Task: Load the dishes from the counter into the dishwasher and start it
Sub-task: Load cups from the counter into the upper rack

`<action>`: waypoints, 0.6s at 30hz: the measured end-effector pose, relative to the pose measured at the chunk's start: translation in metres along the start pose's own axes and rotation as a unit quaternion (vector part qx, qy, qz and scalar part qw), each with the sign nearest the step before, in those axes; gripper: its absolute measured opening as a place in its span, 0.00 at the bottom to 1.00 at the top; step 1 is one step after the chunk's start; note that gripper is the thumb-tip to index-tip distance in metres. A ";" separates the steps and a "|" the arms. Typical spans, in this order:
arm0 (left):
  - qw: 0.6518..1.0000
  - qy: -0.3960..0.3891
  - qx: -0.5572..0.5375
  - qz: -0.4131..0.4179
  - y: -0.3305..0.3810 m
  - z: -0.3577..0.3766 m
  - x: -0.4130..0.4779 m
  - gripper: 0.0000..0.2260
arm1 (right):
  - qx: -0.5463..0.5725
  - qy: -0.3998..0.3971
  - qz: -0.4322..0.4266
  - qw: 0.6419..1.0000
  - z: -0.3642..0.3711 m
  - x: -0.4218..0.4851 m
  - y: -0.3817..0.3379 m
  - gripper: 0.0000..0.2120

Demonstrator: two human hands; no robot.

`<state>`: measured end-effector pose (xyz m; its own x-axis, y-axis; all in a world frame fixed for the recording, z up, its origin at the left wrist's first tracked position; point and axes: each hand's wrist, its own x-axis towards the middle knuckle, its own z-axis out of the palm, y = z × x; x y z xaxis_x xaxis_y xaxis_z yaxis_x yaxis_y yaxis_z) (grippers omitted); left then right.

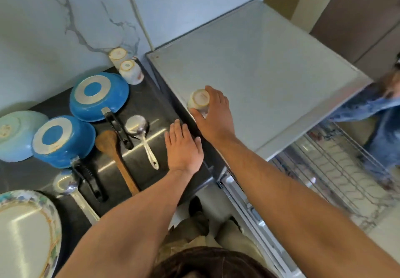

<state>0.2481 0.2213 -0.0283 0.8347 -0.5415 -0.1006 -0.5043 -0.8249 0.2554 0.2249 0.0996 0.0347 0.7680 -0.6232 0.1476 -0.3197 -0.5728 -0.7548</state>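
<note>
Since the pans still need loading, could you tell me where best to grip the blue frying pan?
Probably by its black handle, from the near side: the blue frying pan lies bottom up, so its rim offers no hold, while the handle points toward the person.

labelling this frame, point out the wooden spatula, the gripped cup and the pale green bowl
wooden spatula [107,142]: head view, its blade
cup [201,98]: head view, its upturned base
pale green bowl [20,140]: head view, its underside
</note>
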 end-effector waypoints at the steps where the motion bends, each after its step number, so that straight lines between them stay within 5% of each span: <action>1: 0.999 -0.003 -0.004 0.032 0.012 0.003 -0.010 0.29 | 0.018 0.016 0.012 1.000 -0.015 -0.017 0.012 0.33; 11: 0.927 -0.047 0.003 0.372 0.129 0.062 -0.121 0.26 | 0.034 0.235 0.153 0.959 -0.141 -0.205 0.138 0.31; 18: 0.892 -0.244 0.123 0.361 0.131 0.116 -0.175 0.29 | 0.002 0.137 0.290 0.947 -0.147 -0.288 0.199 0.29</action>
<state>0.0105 0.1891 -0.0890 0.1085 -0.9023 -0.4172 -0.9545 -0.2119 0.2099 -0.1416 0.0867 -0.0636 0.2900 -0.9478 -0.1323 -0.6418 -0.0900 -0.7616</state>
